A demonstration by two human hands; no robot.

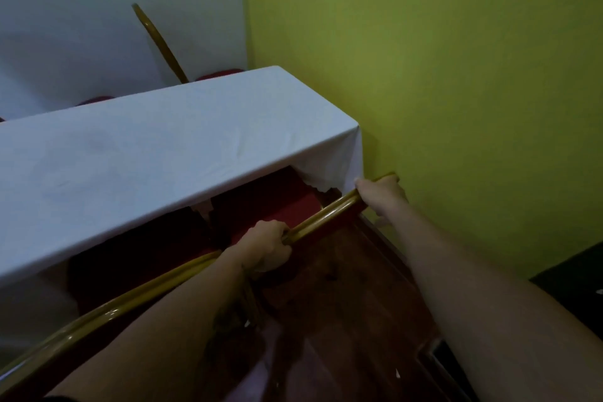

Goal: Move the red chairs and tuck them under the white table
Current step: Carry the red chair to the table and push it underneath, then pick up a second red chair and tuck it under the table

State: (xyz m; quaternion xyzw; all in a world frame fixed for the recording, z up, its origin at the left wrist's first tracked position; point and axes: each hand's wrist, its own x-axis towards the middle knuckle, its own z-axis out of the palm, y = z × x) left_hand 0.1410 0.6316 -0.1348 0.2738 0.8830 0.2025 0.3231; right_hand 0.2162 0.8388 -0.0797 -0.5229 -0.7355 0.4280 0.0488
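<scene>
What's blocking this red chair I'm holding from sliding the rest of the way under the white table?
Nothing solid shows. Both hands, left hand and right hand, grip the red chair by its gold top rail. Its seat already sits under the white table; only the hanging tablecloth edge drapes there.

A function room: cloth-draped white table (156,160), gold-framed red chairs (274,202), bare green wall (456,75).
</scene>
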